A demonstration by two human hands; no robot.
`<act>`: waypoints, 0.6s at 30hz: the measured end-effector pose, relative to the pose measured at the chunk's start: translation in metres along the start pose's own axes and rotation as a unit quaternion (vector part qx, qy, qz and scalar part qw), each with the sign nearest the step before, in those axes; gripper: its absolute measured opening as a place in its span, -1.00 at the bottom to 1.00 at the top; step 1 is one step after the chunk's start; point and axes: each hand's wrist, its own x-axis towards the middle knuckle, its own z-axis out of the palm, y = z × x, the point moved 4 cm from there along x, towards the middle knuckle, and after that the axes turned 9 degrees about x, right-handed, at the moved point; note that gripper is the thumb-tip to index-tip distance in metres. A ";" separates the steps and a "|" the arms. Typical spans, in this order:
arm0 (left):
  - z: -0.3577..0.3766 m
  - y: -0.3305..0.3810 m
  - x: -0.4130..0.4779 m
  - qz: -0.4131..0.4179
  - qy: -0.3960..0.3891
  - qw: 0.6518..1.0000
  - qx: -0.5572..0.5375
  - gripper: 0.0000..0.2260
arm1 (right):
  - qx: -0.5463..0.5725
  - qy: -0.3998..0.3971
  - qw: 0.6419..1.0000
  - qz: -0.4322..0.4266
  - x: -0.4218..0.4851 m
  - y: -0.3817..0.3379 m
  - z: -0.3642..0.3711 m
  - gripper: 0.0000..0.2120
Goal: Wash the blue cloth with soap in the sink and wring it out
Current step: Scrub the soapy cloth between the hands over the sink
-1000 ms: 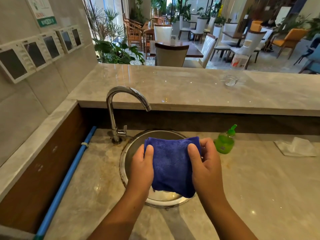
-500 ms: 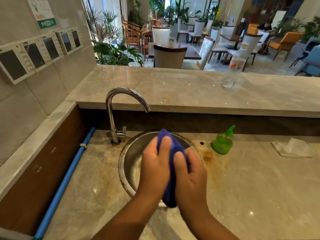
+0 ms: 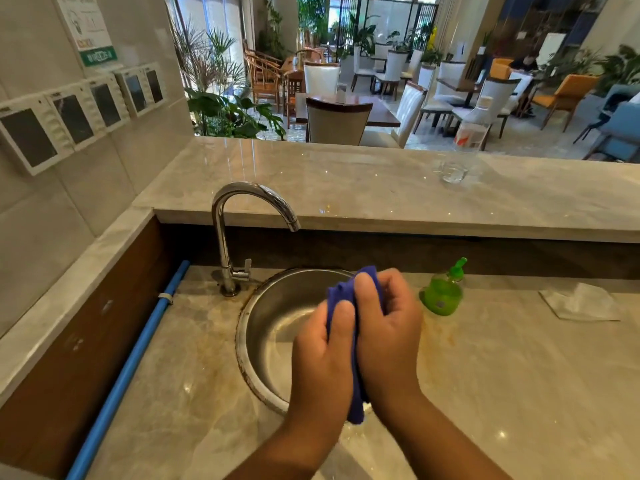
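Observation:
The blue cloth [image 3: 343,294] is folded up and squeezed between my two hands over the round steel sink [image 3: 277,323]. My left hand [image 3: 322,362] grips its left side, thumb lying along the fold. My right hand [image 3: 388,327] grips the right side, fingers curled over the top. Only the cloth's top edge and a bottom corner show; the rest is hidden between my palms. A green soap bottle [image 3: 441,292] stands on the counter just right of the sink. The chrome tap [image 3: 242,216] arches over the sink's left rim, with no water running.
A white crumpled cloth or tissue [image 3: 581,303] lies at the counter's right. A raised marble ledge [image 3: 346,188] runs behind the sink, bearing a clear glass [image 3: 453,171]. A blue pipe [image 3: 128,372] runs along the left wall. Switch panels [image 3: 76,116] line the tiled wall.
The cloth, held spread flat between both hands a second ago, has been folded together and is now pressed between my palms; my right hand has slid up along it.

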 end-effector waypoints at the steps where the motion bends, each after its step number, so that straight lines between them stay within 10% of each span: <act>1: 0.001 0.004 -0.002 0.008 -0.011 1.000 -0.004 -0.72 | 0.015 0.011 1.000 0.002 0.005 0.000 -0.001 -0.79; 18: -0.014 -0.003 0.024 0.000 0.032 0.999 0.004 -0.68 | 0.028 -0.062 0.998 -0.007 -0.026 -0.014 0.011 -0.80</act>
